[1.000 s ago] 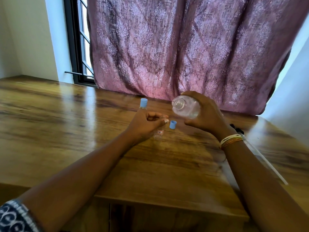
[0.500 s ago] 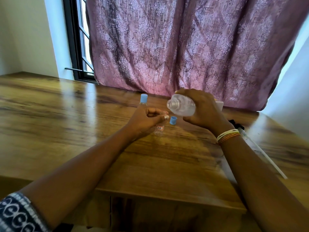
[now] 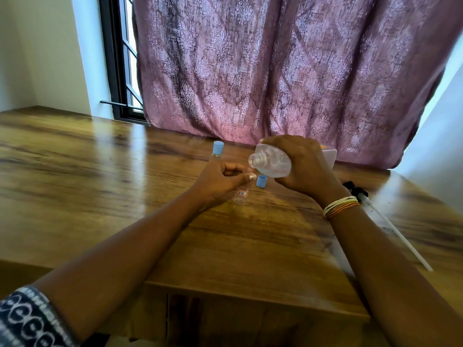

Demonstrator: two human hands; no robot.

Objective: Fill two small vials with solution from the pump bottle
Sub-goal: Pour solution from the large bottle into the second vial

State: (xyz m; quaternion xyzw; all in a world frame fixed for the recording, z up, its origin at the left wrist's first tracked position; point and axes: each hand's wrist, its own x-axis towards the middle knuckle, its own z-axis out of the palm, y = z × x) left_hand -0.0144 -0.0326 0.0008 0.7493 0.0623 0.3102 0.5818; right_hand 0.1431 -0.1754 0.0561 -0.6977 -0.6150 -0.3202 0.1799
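The clear bottle [image 3: 273,162], pump off, is tipped nearly flat w/ its open threaded neck pointing left just above an uncapped vial [image 3: 241,195] labelled "7B", gripped round its body by the right hand [image 3: 302,166], while the left hand [image 3: 220,180] pinches the vial's top betw. thumb & fingers to steady it upright on the bench [image 3: 100,176]. A loose blue cap [image 3: 261,181] sits just beside the vial, a second vial [image 3: 217,152] w/ blue cap on stands behind the left hand, & the pump head w/ long dip tube [image 3: 390,221] lies on the bench to the right. Glossy wood-grain top, mauve patterned curtain [image 3: 275,71] hanging at the back, dark-framed window [image 3: 120,58] at left, white walls.
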